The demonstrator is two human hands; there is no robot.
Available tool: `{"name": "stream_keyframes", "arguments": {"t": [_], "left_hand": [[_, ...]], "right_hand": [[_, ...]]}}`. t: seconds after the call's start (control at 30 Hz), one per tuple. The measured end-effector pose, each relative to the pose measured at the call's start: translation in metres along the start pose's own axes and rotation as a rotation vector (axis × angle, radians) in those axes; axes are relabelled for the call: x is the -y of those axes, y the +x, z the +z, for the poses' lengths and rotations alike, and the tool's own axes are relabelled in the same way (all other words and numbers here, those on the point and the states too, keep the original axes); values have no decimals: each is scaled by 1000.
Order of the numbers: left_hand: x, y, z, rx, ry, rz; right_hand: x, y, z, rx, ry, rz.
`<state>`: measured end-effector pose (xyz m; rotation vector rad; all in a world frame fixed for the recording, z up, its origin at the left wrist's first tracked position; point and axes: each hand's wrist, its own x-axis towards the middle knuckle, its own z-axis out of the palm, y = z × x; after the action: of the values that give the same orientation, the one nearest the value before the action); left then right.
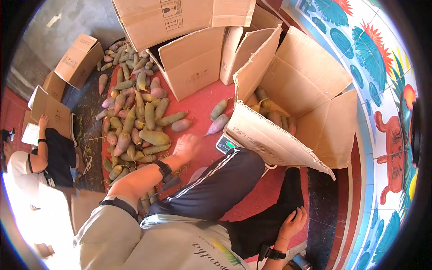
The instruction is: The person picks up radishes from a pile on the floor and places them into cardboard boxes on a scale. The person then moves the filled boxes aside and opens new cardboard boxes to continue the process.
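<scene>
My left hand [186, 148], smeared by motion, is over the red mat at the right side of a heap of green and pinkish radishes [150, 114]. Whether its fingers hold anything cannot be made out. My right hand [294, 222] lies on my right leg with its fingers spread and nothing in it. In front of me an open cardboard box [274, 139] has several radishes [274, 118] inside. At its near left corner is a scale [226, 144] with a lit green display. Two loose radishes [218, 118] lie on the mat left of the box.
More cardboard boxes [193, 58] stand behind the heap, one stacked on top. At the far left a person [38, 157] sits with a hand on an open box [54, 112], and a closed box [78, 60] is behind. A painted tile wall [387, 135] borders the right.
</scene>
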<state>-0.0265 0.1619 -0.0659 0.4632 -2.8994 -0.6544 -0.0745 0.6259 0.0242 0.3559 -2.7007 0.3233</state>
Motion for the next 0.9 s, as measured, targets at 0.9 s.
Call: {"name": "stream_keyframes", "arguments": {"t": [0.9], "left_hand": [[94,-77,6,621,387,-618]], "right_hand": [[-1,3,0,44,-31,-32]]}}
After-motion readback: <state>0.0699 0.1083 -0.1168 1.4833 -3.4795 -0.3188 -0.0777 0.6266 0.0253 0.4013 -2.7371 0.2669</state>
